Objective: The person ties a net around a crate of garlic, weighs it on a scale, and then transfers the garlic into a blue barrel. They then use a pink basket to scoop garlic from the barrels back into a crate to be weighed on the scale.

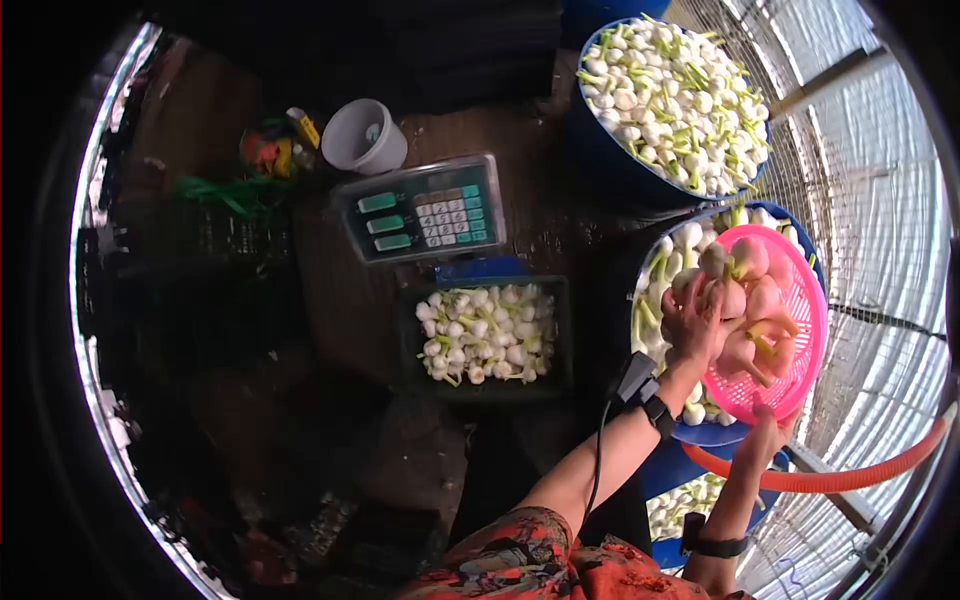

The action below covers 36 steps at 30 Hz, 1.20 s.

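The left hand lies at the left side of the pink plastic basket, its fingers apart and pressed against the large pale bulbs. These bulbs are heaped inside the basket, beyond and to the right of the fingertips; whether any finger closes round a single bulb, I cannot tell. The right hand is clamped on the basket's near rim, its thumb showing and its other fingers mostly hidden beneath.

The basket is above the right part of the middle blue tub, tilted, with more white bulbs showing along the tub's left and far edges. Past the tub's far edge stands another blue tub, heaped with smaller green-stemmed bulbs. An orange corrugated hose curves past the near right edge of the middle tub.

To the left, a dark crate carries small white bulbs, just nearer than a digital scale's keypad panel.
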Each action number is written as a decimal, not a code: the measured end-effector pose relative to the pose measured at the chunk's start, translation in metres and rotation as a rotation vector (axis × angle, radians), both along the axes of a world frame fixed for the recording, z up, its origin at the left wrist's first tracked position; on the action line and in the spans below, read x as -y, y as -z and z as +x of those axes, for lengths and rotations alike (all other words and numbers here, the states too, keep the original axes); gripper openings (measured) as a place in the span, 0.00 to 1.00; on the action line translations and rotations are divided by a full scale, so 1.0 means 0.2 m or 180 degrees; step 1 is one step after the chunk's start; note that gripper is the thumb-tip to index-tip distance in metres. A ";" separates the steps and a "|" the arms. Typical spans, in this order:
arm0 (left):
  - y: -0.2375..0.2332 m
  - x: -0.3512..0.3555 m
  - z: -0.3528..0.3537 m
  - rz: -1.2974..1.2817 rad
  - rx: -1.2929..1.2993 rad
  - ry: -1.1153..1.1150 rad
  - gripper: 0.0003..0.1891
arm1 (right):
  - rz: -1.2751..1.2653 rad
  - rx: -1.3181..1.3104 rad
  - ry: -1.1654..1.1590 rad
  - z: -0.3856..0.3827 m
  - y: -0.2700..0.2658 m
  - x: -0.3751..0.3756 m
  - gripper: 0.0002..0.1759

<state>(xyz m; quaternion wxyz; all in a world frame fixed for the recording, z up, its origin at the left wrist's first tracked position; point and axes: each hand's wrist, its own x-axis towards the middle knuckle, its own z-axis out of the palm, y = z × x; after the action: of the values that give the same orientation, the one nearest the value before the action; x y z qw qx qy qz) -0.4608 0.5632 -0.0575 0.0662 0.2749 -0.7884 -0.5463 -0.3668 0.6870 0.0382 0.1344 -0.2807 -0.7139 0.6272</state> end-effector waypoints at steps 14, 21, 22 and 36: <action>0.34 1.53 1.04 0.3953 -0.1022 -0.2013 0.28 | 0.0676 -0.1201 -0.1572 0.29 0.40 1.15 0.27; 0.56 2.05 1.49 0.3402 -0.0256 -0.2819 0.52 | 0.1472 -0.0916 -0.2382 0.23 0.77 1.53 0.29; 0.57 2.09 1.56 0.3607 -0.0239 -0.2764 0.51 | 0.1742 -0.1023 -0.2408 0.24 0.77 1.55 0.29; 0.51 1.53 1.55 0.2771 0.0545 -0.2532 0.33 | 0.1649 -0.1012 -0.1664 0.24 0.27 1.33 0.20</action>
<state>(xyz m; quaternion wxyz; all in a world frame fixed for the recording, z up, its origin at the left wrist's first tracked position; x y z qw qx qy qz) -0.1517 0.2579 -0.1587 0.0831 0.5940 -0.3310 -0.7285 -0.3196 0.4217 -0.0160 0.1454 0.0542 -0.8661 0.4752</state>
